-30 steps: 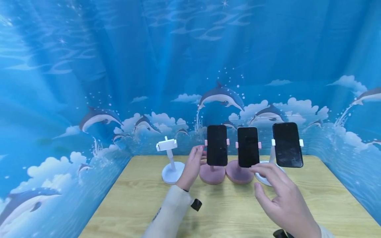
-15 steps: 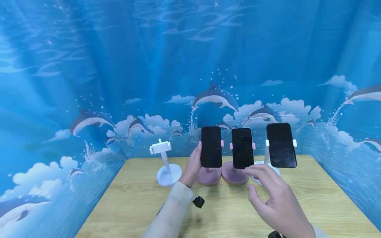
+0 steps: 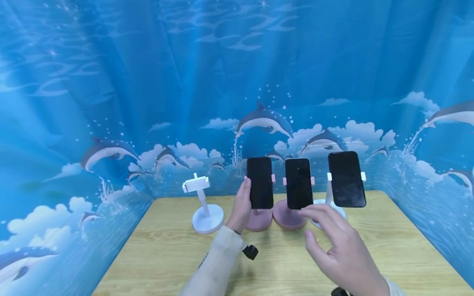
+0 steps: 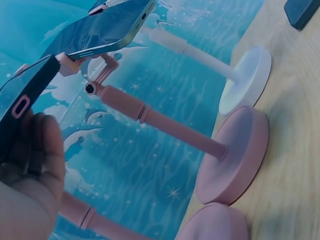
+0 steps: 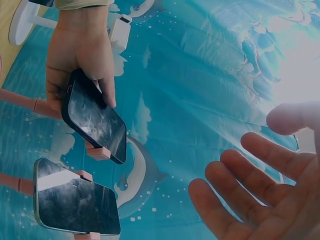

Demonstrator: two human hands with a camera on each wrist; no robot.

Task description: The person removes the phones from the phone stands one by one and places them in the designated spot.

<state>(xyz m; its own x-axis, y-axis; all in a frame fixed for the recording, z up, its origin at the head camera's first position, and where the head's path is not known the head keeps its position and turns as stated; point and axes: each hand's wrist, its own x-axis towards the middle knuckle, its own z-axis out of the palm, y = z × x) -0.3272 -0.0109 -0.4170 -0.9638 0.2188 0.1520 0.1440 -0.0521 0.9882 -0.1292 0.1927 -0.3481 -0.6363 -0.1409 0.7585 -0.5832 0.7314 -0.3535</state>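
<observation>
My left hand (image 3: 240, 207) holds a black smartphone (image 3: 259, 183), thumb along its left edge and fingers behind it. That phone sits in a pink phone stand (image 3: 259, 220); in the right wrist view a pink clamp grips its side. In the left wrist view the fingers (image 4: 52, 145) curl behind the phone's lower end. My right hand (image 3: 342, 244) hovers with spread, relaxed fingers and holds nothing. Its fingertips overlap the lower corner of a second smartphone (image 3: 298, 183), clamped in another pink stand (image 3: 290, 216).
At the right, a third smartphone (image 3: 347, 179) sits in a white stand (image 3: 339, 211). A white stand (image 3: 207, 218) with an unoccupied clamp is at the left. All bases rest near the back of the wooden table (image 3: 166, 255), before a blue dolphin-print curtain (image 3: 207, 82).
My left hand has closed in on the left phone, its thumb now against the edge. The whole scene shifts left in view as the head turns; the right hand keeps its pose.
</observation>
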